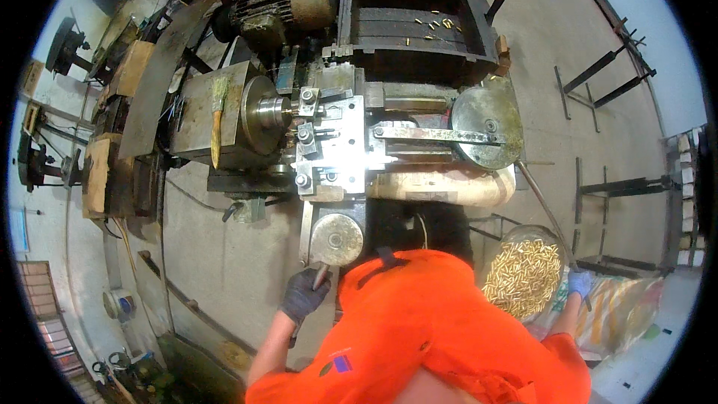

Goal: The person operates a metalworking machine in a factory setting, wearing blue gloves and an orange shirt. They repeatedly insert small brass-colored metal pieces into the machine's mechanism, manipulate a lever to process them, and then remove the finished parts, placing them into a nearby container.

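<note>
Clenched in a dark glove, the left grip (304,295) holds the short handle (320,275) that hangs from a round handwheel (336,239) at the near end of the lathe (329,135). The wheel sits at 12 o'clock from that hand, just above it. The right grip (579,283), in a blue glove, is wrapped around a long thin lever (544,213) that slants up toward 11 o'clock, ending near the machine's right side. Just beside that hand, at its 9 o'clock, stands a bowl (523,275) heaped with small brass pieces. An orange shirt (419,329) fills the lower middle between the two arms.

Farther out, at 12 o'clock from the left hand, lies the bright steel slide (336,146) with its bolts, and at its 9 o'clock the chuck (262,114) on the grey headstock (206,108). A brush (218,116) with a yellow handle rests against the headstock. At 3 o'clock from the slide, a flat bar runs across to a large worn disc (486,127), with a pale cylinder (449,185) lying below it.

Farthest off, at the top, a motor (288,4) sits beside a dark tray (419,26) holding a few scattered brass pieces. Concrete floor (546,52) stretches away to the right, where dark metal brackets (606,78) stand well apart from the machine.
</note>
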`<control>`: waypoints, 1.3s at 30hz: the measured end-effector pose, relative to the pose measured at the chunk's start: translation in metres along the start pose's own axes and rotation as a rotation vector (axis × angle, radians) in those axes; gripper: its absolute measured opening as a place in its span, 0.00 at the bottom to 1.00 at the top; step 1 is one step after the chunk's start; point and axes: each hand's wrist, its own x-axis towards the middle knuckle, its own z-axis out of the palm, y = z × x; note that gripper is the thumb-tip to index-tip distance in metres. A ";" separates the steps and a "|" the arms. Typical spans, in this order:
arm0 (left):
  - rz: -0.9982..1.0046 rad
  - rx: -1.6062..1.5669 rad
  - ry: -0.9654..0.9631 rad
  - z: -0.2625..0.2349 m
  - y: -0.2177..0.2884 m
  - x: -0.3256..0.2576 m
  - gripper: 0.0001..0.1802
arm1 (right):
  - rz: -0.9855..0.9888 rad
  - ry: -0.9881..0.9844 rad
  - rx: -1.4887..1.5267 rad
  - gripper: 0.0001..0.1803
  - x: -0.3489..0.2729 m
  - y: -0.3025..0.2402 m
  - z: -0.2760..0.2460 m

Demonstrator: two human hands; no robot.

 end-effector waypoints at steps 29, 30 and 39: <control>-0.026 0.029 -0.059 -0.004 0.014 0.006 0.14 | 0.058 0.005 0.072 0.25 -0.045 -0.003 -0.013; -0.021 -0.005 -0.058 -0.005 0.017 0.008 0.13 | 0.013 -0.119 0.014 0.25 -0.027 0.031 0.031; -0.135 0.044 -0.065 -0.004 0.027 0.000 0.17 | -0.101 -0.100 0.257 0.23 -0.071 -0.080 -0.048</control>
